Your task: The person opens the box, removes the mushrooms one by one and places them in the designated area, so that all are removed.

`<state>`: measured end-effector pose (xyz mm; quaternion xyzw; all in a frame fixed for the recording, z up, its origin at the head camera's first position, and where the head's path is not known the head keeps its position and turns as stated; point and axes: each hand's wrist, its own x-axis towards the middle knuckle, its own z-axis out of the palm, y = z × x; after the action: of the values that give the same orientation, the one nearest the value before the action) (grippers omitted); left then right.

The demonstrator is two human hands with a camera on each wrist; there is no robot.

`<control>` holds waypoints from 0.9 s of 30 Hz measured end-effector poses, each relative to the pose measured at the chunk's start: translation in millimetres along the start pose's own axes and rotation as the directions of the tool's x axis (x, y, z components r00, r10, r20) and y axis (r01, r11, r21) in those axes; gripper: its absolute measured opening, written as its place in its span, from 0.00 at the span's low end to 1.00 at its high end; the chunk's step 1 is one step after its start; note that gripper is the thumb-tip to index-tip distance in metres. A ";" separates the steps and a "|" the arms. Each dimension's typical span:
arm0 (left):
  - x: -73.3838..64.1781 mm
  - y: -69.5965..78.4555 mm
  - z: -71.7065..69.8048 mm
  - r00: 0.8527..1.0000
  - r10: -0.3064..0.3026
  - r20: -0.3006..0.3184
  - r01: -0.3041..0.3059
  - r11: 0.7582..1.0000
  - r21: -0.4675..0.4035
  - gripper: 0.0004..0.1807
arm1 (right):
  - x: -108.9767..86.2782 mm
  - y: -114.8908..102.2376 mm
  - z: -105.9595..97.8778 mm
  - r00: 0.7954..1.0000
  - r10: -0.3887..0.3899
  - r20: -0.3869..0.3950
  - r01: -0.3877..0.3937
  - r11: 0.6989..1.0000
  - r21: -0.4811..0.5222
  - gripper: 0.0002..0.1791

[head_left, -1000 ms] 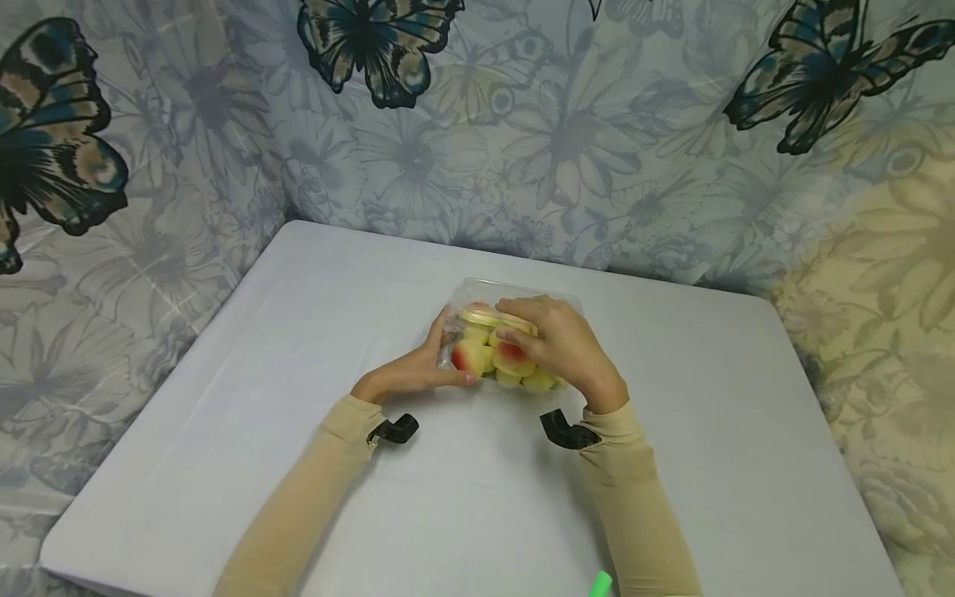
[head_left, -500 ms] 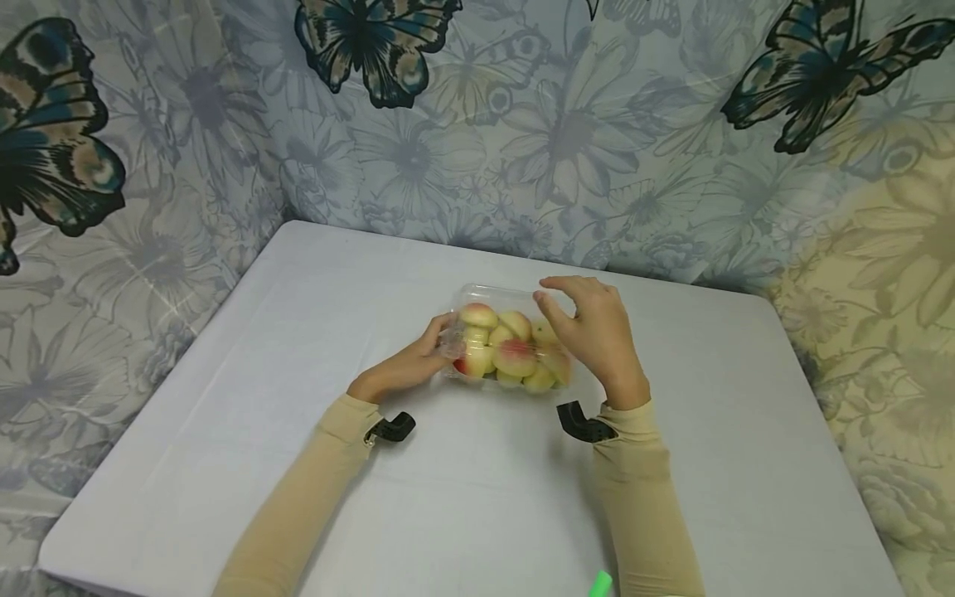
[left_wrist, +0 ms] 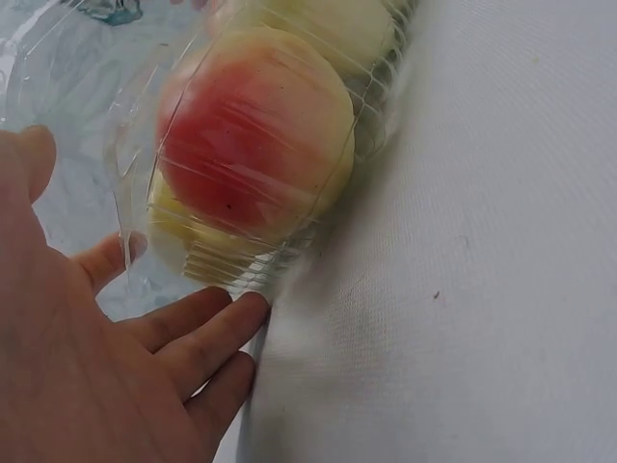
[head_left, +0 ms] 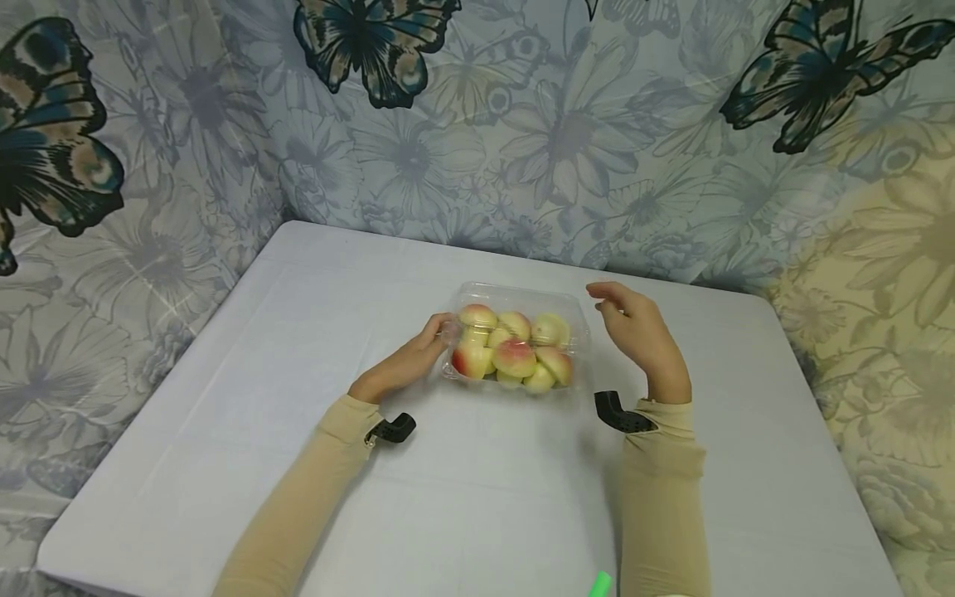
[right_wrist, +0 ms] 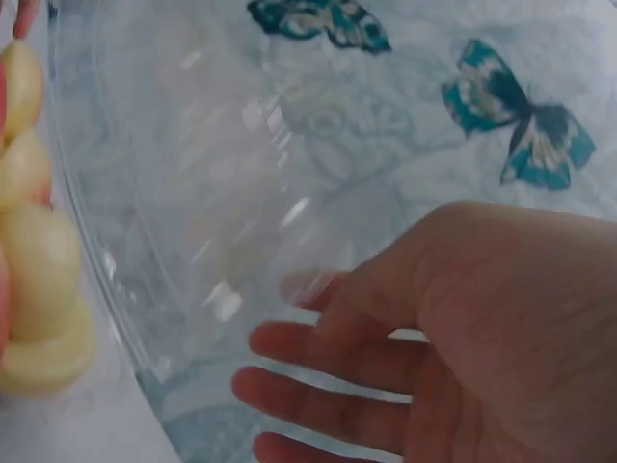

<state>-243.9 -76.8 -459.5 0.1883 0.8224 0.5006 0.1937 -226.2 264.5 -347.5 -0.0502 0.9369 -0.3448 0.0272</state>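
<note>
Clear plastic clamshell point(head_left: 522, 294) of peaches point(head_left: 515, 357) sat on the desk point(head_left: 485, 489).
Left hand point(head_left: 403, 365), fingers spread, touched its left end; right hand point(head_left: 639, 338), fingers loosely parted, hung apart: an unbraced push might have slid it.

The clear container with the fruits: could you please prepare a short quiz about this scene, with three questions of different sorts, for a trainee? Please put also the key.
1. True or false: in the head view, the left hand is at the left end of the clear container.
2. Multiple choice: what colour is the object cut off by the bottom edge of the head view?
A) Red
B) Green
C) Blue
3. Fill the gap: in the head view, the right hand is to the ____ of the fruits.

Key:
1. True
2. B
3. right
</note>
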 end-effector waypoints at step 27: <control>2.4 -2.0 4.7 1.000 0.013 -0.016 -0.015 0.994 -0.106 0.42 | 16.5 35.1 11.1 0.997 -0.056 0.061 0.048 0.991 0.126 0.34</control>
<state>-243.7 -72.9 -463.6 0.1797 0.7948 0.5464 0.1937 -244.4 282.1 -379.0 -0.0840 0.9106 -0.4014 0.0512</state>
